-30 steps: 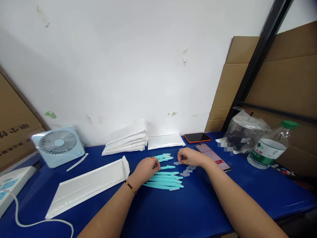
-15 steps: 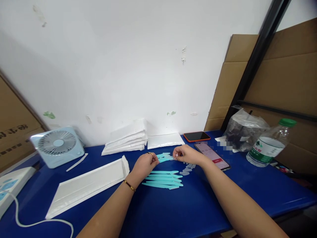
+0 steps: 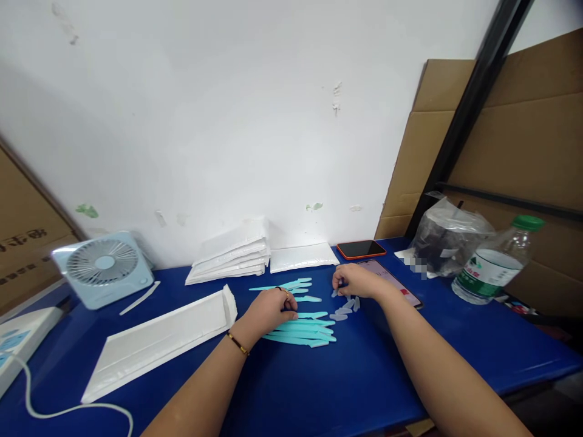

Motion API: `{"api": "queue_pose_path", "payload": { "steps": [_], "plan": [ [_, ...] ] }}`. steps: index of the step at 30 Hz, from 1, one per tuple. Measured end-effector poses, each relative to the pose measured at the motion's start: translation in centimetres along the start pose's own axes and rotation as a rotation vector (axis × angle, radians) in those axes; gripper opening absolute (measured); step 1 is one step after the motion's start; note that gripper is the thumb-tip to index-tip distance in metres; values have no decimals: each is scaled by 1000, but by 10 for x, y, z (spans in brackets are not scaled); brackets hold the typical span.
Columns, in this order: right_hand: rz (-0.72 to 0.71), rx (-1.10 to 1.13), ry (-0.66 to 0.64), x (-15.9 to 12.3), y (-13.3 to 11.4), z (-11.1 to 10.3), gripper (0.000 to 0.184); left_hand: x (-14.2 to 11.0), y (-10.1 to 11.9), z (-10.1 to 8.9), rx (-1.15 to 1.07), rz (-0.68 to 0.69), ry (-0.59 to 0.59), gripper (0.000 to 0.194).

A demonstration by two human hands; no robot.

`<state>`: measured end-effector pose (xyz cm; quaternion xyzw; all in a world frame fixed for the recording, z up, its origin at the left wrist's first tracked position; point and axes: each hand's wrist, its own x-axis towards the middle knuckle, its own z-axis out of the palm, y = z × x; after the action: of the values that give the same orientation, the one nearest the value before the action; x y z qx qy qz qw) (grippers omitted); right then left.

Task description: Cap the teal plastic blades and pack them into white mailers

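Observation:
Several slim teal plastic sticks (image 3: 300, 331) lie in a row on the blue table (image 3: 319, 388), with a few more (image 3: 291, 284) farther back. Small clear caps (image 3: 344, 311) lie scattered to their right. My left hand (image 3: 269, 308), with a ring and a gold bracelet, rests curled on the left ends of the teal sticks, fingers pinched at one of them. My right hand (image 3: 355, 282) is closed in a pinch over the clear caps, next to a phone with a lit screen (image 3: 401, 290).
A long white padded envelope (image 3: 159, 337) lies at left, with a stack of white envelopes (image 3: 230, 258) behind it. A small blue fan (image 3: 102, 267), an orange-edged phone (image 3: 362, 249), a plastic bag (image 3: 449, 237), a water bottle (image 3: 492, 261) and cardboard sheets (image 3: 523, 139) surround the work area.
Both hands met over the far teal sticks, then parted. My left hand dropped back onto the near row and my right hand went back to the clear caps.

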<state>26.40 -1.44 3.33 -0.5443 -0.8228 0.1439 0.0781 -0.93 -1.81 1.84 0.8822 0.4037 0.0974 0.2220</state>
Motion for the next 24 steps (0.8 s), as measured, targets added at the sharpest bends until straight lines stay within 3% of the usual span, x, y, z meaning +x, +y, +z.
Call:
{"api": "queue_pose_path", "payload": {
  "steps": [4,7,10,13,19,24],
  "plan": [
    [55,85,-24,2,-4,4,3,0,-1,2,6,-82,-15,14],
    [36,226,8,0,-7,3,6,-1,-3,2,-15,-102,90,15],
    [0,387,35,-3,-9,1,10,-1,-6,0,-177,-90,147,16],
    [-41,499,103,-2,-10,2,13,1,-7,-1,-335,-97,150,18],
    [-157,569,332,6,-12,8,14,4,-14,-5,-434,-140,218,20],
    [-156,654,367,9,-14,11,19,5,-18,-3,-442,-132,222,19]
  ]
}}
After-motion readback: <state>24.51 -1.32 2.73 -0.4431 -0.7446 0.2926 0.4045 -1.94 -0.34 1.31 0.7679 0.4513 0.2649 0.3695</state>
